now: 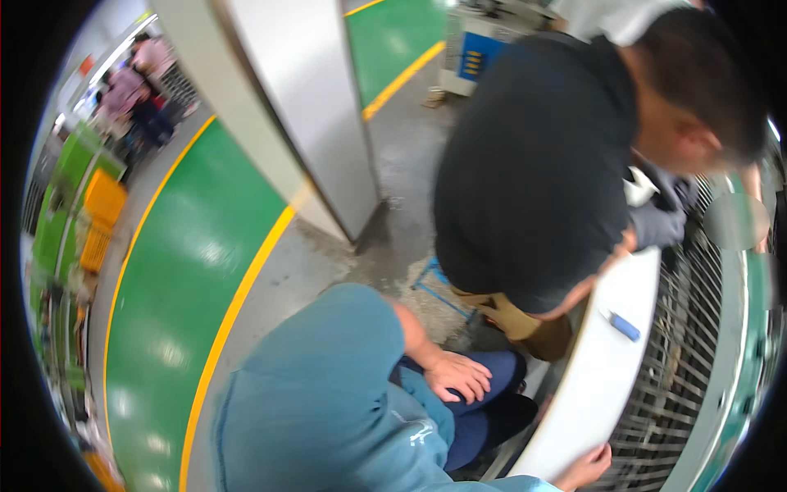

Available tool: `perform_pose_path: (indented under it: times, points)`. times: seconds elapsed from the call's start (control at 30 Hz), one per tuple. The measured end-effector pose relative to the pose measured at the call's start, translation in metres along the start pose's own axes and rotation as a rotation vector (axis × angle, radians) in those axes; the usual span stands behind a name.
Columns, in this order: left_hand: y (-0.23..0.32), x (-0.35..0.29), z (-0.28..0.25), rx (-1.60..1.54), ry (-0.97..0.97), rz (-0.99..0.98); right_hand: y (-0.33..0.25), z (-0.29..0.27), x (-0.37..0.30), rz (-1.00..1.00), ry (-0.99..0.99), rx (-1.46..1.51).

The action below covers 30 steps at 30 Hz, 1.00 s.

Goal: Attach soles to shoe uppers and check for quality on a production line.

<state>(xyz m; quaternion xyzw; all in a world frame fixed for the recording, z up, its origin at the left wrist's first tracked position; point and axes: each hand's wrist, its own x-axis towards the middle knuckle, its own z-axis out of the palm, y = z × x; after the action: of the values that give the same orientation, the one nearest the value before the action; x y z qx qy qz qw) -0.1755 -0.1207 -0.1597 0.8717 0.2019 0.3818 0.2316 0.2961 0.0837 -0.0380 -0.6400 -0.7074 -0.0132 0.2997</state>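
My left hand (459, 377) lies on my dark blue trouser leg, fingers stretched and holding nothing. At the lower right, my right hand (586, 469) rests at the edge of a long white board (586, 369), its fingers lightly bent and partly hidden. A small blue-handled tool (623, 326) with a short thin metal tip lies on the board, farther away than my right hand. Neither hand touches it.
Close ahead, a co-worker in a black shirt (533, 172) leans over the board's far end, wearing a grey glove (657, 227). A slatted metal rack (680, 328) runs along the right. A pillar (320, 107) stands ahead left, beside a green walkway (197, 238). Yellow crates (102, 201) stand far left.
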Motion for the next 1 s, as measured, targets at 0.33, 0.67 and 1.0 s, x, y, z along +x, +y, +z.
perform_pose_path:
  times: [0.33,0.67,1.0]
  points:
    - [0.005,0.019,-0.011,-0.046,-0.183,-0.16,-0.053,-0.009,-0.005,0.111,-0.021,0.219]
    - [0.001,0.019,-0.022,-0.042,-0.19,-0.222,-0.067,-0.016,-0.003,0.215,-0.04,0.25]
    - [0.0,0.001,-0.031,0.009,-0.178,-0.281,-0.069,-0.008,-0.002,0.088,0.003,0.159]
